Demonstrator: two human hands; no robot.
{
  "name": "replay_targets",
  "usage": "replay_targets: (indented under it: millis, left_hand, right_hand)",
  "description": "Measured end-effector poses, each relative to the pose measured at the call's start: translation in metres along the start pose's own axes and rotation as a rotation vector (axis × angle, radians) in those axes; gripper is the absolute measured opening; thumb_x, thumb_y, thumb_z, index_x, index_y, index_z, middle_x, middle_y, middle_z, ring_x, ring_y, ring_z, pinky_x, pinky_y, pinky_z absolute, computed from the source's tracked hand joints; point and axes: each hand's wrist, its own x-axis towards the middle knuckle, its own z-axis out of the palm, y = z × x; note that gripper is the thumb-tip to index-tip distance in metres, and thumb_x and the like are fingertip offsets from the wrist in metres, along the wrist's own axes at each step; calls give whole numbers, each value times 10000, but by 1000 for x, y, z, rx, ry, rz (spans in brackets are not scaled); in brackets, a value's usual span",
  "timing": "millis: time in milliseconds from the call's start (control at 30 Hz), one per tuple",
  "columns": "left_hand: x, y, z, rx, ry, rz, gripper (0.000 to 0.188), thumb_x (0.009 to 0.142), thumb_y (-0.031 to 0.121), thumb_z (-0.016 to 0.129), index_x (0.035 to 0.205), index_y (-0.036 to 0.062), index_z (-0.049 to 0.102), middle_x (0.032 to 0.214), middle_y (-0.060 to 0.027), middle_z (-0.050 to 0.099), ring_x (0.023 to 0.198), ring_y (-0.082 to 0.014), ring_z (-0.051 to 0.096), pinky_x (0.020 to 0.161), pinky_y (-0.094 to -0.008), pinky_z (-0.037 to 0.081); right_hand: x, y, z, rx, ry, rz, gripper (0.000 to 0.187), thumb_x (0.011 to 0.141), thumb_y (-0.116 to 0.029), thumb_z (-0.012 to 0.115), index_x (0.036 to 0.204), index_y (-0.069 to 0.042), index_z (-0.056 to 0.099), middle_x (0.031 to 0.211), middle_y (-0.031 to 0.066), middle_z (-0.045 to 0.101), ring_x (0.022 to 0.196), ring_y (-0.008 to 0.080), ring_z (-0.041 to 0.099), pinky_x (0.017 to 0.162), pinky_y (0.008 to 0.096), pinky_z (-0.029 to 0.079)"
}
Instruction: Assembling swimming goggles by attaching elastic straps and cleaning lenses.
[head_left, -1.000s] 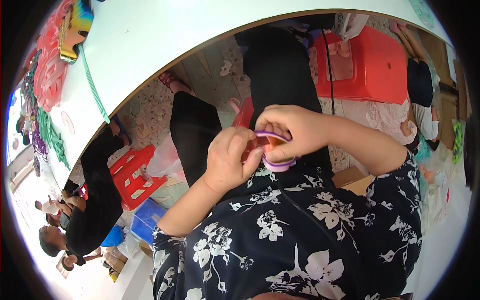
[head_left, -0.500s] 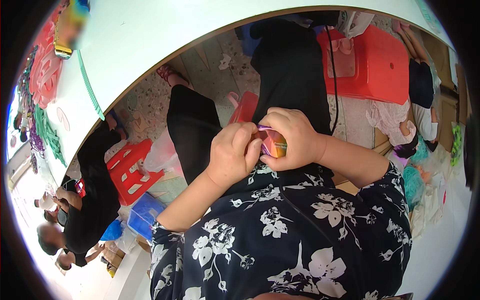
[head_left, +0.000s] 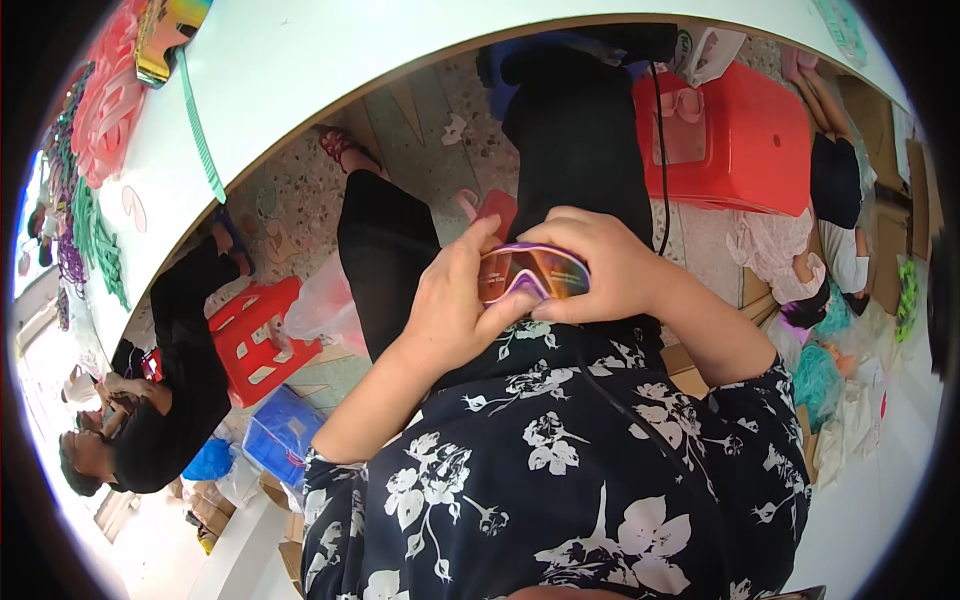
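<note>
A pair of wraparound sunglasses (head_left: 553,268) is held over my lap. Its frame is purple and white, and its mirrored lens shines orange and gold. My left hand (head_left: 452,290) grips the left end, its thumb along the lower rim near the nose notch. My right hand (head_left: 608,262) closes round the other end, thumb and fingers pressed at the lower edge. The lens faces up toward me. My palms and fingers hide the ends of the frame.
A white table (head_left: 330,60) curves across the far side, bearing a green strip (head_left: 198,125), pink bands (head_left: 105,110) and green bands (head_left: 95,245). Red stools (head_left: 750,140) (head_left: 262,335) and a blue bin (head_left: 285,430) stand on the floor. Other people sit at left and right.
The sunglasses have turned so that their lens now shows nearly whole. My left hand has shifted left and opened its grip wider along the frame. The view has moved slightly.
</note>
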Motion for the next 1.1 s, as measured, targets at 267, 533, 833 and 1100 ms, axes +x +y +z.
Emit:
replay_targets:
  millis: [267, 533, 833, 1100]
  left_hand:
    - [-24, -3, -22, -256, -311, -138, 705, 827, 262, 805, 1384, -29, 486, 1240, -227, 593, 1108, -339, 627, 951, -391, 509]
    - [-40, -4, -19, -294, -254, -119, 688, 833, 237, 801, 1382, -43, 496, 1192, -221, 613, 1055, -306, 644, 920, -365, 513]
    - [-39, 2, -7, -316, -131, -147, 593, 822, 198, 789, 1304, -52, 552, 1105, -200, 636, 987, -300, 664, 871, -369, 532]
    - [-13, 12, 20, 45, 192, 148, 514, 675, 104, 715, 1148, -45, 581, 956, -183, 636, 802, -332, 646, 696, -386, 527]
  right_hand:
    - [-35, -17, 14, -22, 12, 55, 666, 732, -300, 829, 1270, 2, 579, 1149, 171, 615, 1076, 315, 611, 943, 381, 472]
    - [-51, -17, 20, 457, -121, 307, 713, 843, -149, 784, 1448, 10, 443, 1372, 146, 553, 1260, 220, 541, 1076, 372, 415]
    - [-51, -23, 43, 701, 99, 403, 596, 840, -69, 759, 1367, 23, 496, 1267, 96, 595, 1158, 144, 571, 1000, 289, 453]
    - [-35, -13, 58, 64, 566, 34, 472, 690, -104, 779, 1115, 14, 611, 922, 141, 664, 786, 223, 687, 710, 312, 550]
